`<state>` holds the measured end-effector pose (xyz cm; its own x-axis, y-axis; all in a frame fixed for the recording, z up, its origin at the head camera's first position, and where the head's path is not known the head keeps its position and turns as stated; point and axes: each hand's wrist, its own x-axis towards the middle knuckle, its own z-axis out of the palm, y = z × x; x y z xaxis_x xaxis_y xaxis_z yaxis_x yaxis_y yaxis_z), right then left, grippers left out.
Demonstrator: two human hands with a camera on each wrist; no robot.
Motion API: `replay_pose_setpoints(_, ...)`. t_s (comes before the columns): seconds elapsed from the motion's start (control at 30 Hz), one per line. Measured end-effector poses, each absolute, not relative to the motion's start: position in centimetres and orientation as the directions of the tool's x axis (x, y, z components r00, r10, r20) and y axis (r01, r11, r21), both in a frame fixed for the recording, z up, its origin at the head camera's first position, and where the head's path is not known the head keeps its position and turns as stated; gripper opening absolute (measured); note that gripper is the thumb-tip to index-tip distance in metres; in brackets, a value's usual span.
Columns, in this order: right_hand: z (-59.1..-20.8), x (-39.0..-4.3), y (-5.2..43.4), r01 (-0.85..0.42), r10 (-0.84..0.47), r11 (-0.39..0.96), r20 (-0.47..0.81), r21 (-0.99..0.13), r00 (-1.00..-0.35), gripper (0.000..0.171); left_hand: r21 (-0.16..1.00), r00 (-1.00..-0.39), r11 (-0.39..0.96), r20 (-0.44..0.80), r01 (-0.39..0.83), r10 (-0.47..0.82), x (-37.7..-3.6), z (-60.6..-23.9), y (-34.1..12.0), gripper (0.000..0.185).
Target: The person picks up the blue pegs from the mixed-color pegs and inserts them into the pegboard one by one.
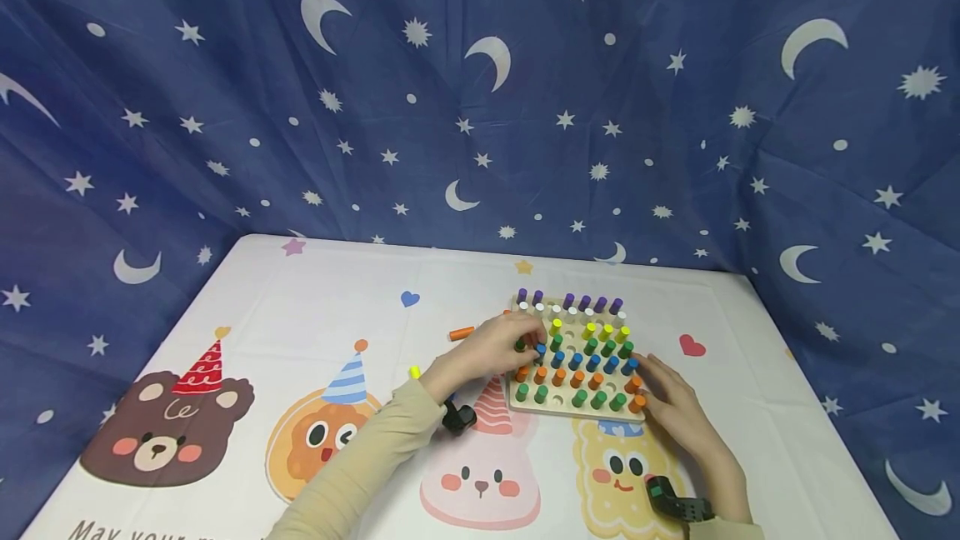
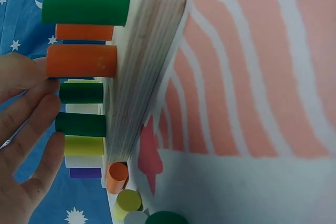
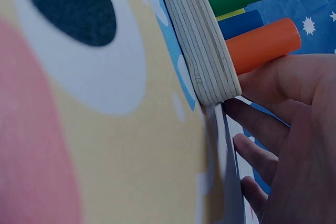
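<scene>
A wooden pegboard (image 1: 534, 408) stands on the table, set with rows of coloured cylindrical pegs. My left hand (image 1: 501, 343) reaches over its left side and pinches a blue peg (image 1: 540, 352) in the row of blue ones. In the left wrist view, orange pegs (image 2: 81, 60) and green pegs (image 2: 81, 124) partly hide those fingertips. My right hand (image 1: 672, 400) rests along the board's right edge, fingers loosely extended. In the right wrist view its thumb side touches the board's corner, just under an orange peg (image 3: 265, 45).
Loose pegs lie left of the board, among them an orange peg (image 1: 461, 333) and a yellow peg (image 1: 415, 372) by the left sleeve. A white cloth (image 1: 337, 290) with cartoon prints covers the table. Behind it hangs a blue curtain (image 1: 420, 148) with moons and stars.
</scene>
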<state>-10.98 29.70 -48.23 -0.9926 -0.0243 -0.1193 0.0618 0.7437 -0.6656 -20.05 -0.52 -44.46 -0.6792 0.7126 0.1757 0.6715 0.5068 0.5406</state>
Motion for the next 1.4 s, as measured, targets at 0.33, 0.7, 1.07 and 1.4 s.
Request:
replay_pose_setpoints(0.33,-48.21,-11.16,29.65,0.072,-0.015,0.747,-0.125,-0.661,-0.992,0.057,0.488,-0.671,0.521,0.204,0.701,0.713,-20.02,-44.89,-0.3,0.013)
replay_pose_setpoints(0.7,-48.13,-11.1,29.6,0.064,-0.022,0.745,-0.12,-0.664,-0.993,0.056,0.481,-0.662,0.514,0.207,0.71,0.721,-20.12,-44.93,-0.36,0.013)
replay_pose_setpoints(1.07,-48.16,-11.09,29.63,0.058,-0.024,0.744,-0.113,-0.666,-0.993,0.056,0.484,-0.661,0.517,0.19,0.706,0.726,-20.22,-45.04,-0.36,0.012)
replay_pose_setpoints(1.4,-48.3,-11.0,29.66,0.055,-0.024,0.746,-0.11,-0.664,-0.994,0.056,0.483,-0.661,0.52,0.183,0.705,0.727,-20.14,-45.01,-0.44,0.013)
